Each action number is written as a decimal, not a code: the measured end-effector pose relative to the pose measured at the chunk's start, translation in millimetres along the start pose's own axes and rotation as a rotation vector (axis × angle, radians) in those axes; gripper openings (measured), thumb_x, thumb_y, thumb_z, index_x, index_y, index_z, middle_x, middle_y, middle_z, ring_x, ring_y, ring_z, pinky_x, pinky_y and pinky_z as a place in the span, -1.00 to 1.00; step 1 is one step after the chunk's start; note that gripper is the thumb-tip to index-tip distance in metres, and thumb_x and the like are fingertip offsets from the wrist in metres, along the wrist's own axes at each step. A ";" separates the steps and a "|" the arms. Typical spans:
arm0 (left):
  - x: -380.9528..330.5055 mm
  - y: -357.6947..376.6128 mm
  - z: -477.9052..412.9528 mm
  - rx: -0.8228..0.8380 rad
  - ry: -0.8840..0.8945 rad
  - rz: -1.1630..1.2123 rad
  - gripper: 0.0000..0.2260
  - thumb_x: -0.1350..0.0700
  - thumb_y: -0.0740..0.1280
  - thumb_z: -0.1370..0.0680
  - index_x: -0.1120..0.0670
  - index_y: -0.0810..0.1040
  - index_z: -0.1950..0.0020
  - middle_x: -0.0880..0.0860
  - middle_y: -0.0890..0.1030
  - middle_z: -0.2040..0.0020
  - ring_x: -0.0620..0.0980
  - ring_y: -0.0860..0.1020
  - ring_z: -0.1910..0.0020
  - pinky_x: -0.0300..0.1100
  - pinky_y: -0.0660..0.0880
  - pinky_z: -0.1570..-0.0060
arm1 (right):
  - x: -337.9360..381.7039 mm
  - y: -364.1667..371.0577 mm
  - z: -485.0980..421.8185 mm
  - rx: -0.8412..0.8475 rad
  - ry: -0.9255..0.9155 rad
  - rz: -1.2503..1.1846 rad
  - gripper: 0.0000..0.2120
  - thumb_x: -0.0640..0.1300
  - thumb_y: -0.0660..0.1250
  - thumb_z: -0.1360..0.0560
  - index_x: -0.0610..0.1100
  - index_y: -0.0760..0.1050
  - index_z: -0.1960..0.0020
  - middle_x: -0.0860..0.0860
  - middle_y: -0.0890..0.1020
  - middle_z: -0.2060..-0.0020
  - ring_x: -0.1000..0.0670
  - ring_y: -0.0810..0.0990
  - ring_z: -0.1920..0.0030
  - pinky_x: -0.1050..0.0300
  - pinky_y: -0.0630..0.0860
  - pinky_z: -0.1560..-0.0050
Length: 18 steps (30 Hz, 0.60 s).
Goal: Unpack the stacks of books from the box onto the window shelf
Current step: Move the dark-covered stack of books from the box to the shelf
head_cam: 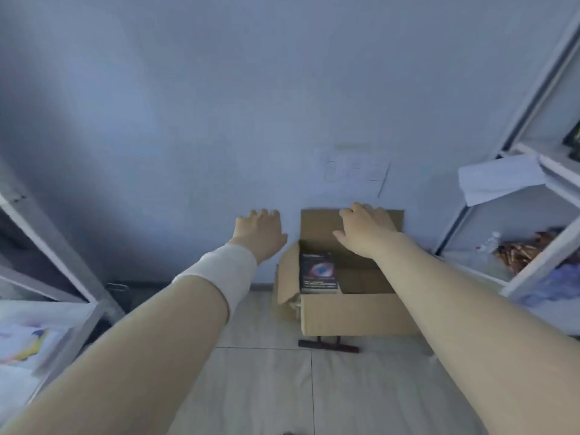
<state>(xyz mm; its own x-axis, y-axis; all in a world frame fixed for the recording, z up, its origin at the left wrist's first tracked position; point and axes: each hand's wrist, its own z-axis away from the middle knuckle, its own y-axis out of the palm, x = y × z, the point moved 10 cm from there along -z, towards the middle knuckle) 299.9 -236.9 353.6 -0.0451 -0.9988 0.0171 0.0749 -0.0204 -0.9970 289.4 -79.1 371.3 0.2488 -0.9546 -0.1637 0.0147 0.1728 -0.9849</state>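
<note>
At my 1 o'clock, a plain tan cardboard box (354, 312). The top book (318, 271) inside has a black cover with a pink-and-blue swirl. A white band (226, 271) wraps my left wrist. Pale blue-grey wall (219, 105), light beige tiled floor (260, 387), white shelving frames (539, 261).

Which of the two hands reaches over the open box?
The right hand, spread in front of the raised back flap of the box. The left hand, on the arm with the white wristband, is off to the box's side.
</note>
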 end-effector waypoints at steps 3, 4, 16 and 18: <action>-54.6 26.3 -73.3 0.023 0.048 0.033 -0.57 -0.03 0.13 -0.61 0.16 0.30 -0.42 0.16 0.43 -0.35 0.16 0.39 -0.34 -0.02 0.36 -0.21 | -70.6 32.1 -42.4 0.036 0.092 0.001 -0.51 0.08 0.07 -0.58 -0.18 0.31 -0.40 -0.14 0.41 -0.34 -0.16 0.38 -0.33 -0.05 0.31 -0.28; -71.0 35.4 -97.0 0.036 0.058 0.048 -0.57 -0.02 0.14 -0.60 0.17 0.30 -0.40 0.16 0.44 -0.34 0.16 0.39 -0.34 -0.02 0.36 -0.22 | -90.5 43.5 -56.7 0.054 0.120 -0.007 -0.51 0.08 0.07 -0.58 -0.18 0.30 -0.41 -0.14 0.41 -0.34 -0.16 0.37 -0.34 -0.05 0.31 -0.29; -177.7 160.5 -292.9 0.315 0.073 0.126 -0.62 -0.03 0.14 -0.60 0.19 0.36 -0.31 0.18 0.47 -0.30 0.19 0.43 -0.30 0.02 0.37 -0.23 | -220.7 206.1 -191.2 0.265 0.179 -0.172 -0.54 0.06 0.08 -0.59 -0.16 0.33 -0.39 -0.10 0.46 -0.31 -0.11 0.40 -0.32 -0.01 0.36 -0.25; -180.6 196.5 -317.2 0.362 0.029 0.140 -0.64 -0.01 0.13 -0.60 0.18 0.38 -0.29 0.17 0.50 -0.26 0.18 0.47 -0.25 0.01 0.40 -0.20 | -226.1 250.2 -214.6 0.330 0.150 -0.198 -0.55 0.05 0.07 -0.59 -0.16 0.32 -0.39 -0.10 0.45 -0.31 -0.11 0.39 -0.33 0.00 0.36 -0.24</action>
<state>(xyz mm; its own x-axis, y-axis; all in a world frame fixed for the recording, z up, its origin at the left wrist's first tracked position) 6.8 -46.6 130.6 -0.0368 -0.9916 -0.1244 0.4291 0.0967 -0.8981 29.0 127.9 149.6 0.0667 -0.9978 -0.0034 0.3644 0.0275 -0.9309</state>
